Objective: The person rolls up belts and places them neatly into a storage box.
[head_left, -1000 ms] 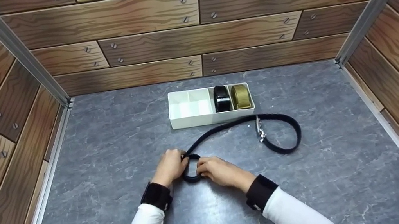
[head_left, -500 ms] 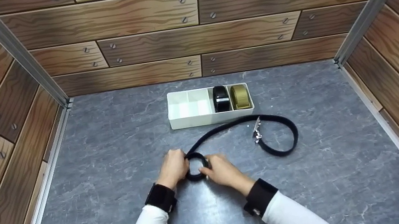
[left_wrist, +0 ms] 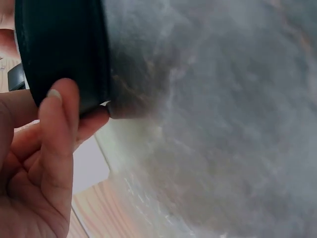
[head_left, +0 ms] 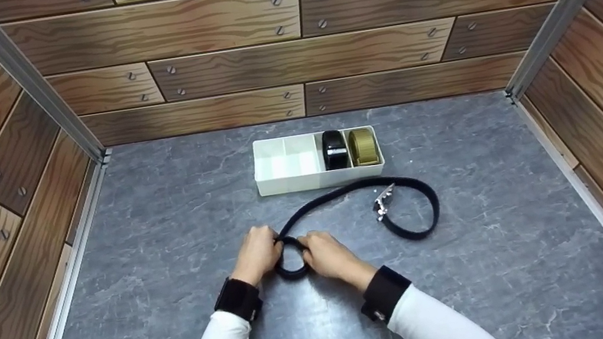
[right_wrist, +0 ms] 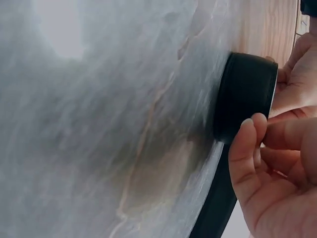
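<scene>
A black belt (head_left: 341, 192) stands on edge on the grey surface. Its near end is wound into a small round coil (head_left: 294, 276) between the two hands. My left hand (head_left: 257, 254) pinches the coil's left side, and the left wrist view shows thumb and fingers on the belt band (left_wrist: 67, 44). On the opposite side my right hand (head_left: 332, 256) holds the coil, its fingertips at the edge of the band (right_wrist: 245, 96) in the right wrist view. From there the belt curves away to the right, ending in a silver buckle (head_left: 383, 202).
Behind the belt stands a white divided box (head_left: 274, 186). It holds a rolled black belt (head_left: 334, 151) and a rolled olive-gold belt (head_left: 363, 147) in its right compartments. Wood-patterned walls (head_left: 297, 62) enclose the grey surface at the back and sides.
The belt's loose loop and buckle have slid left, toward the hands, and the buckle has tilted. My right hand's fingers have shifted on the coil; the left hand has barely moved.
</scene>
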`<state>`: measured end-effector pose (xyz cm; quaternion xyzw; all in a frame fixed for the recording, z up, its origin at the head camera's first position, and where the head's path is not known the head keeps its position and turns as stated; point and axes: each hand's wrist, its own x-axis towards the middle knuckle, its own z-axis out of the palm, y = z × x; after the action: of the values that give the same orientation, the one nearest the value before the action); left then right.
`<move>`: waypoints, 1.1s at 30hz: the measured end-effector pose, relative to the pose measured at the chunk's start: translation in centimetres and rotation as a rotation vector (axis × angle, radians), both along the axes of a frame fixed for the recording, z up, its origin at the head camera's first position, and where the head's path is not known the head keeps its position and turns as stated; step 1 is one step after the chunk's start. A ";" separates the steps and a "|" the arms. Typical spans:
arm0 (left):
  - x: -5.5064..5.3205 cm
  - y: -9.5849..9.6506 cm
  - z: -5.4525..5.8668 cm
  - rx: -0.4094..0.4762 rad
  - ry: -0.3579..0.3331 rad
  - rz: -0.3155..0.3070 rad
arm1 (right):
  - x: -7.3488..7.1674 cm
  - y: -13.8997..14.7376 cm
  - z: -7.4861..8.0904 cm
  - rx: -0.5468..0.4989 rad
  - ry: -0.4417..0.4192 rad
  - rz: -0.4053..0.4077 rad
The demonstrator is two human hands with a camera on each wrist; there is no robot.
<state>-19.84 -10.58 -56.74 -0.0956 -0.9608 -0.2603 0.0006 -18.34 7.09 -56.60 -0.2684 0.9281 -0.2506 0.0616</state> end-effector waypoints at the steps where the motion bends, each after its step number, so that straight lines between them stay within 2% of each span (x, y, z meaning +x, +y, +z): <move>1: 0.0 0.0 0.0 -0.006 0.007 0.005 | 0.0 0.1 0.0 -0.007 -0.009 0.001; 3: 0.1 0.1 0.0 -0.011 0.010 0.020 | -0.1 0.4 0.1 -0.028 -0.050 -0.025; 6: 0.1 0.3 0.0 -0.019 0.007 0.042 | -0.1 1.2 0.5 -0.074 -0.085 -0.140; 9: 0.1 0.3 -0.1 -0.024 0.012 0.048 | -0.7 2.8 0.7 -0.128 -0.047 -0.331; 12: 0.1 0.3 -0.2 -0.029 -0.004 0.050 | -2.0 5.1 0.7 -0.168 0.014 -0.521; 15: 0.2 0.3 -0.3 -0.028 -0.034 0.051 | -3.1 7.4 0.4 -0.149 0.060 -0.639; 17: 0.3 0.2 -0.3 -0.028 -0.062 0.057 | -3.6 8.7 0.3 -0.112 0.091 -0.652; 21: 0.5 0.1 -0.3 -0.026 -0.078 0.057 | -3.9 10.8 0.7 0.030 0.144 -0.623; 25: 0.8 0.0 -0.3 -0.011 -0.094 0.045 | -4.1 13.0 1.1 0.127 0.149 -0.649; 30: 1.2 -0.1 -0.2 -0.005 -0.135 0.031 | -4.5 15.9 1.2 0.145 0.080 -0.709; 33: 1.4 0.1 -0.2 -0.005 -0.168 0.023 | -5.0 17.5 1.0 0.105 0.079 -0.719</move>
<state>-18.45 -10.53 -56.95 -0.0624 -0.9592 -0.2649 -0.0771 -23.37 24.61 -55.55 0.0691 0.9764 -0.1979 -0.0525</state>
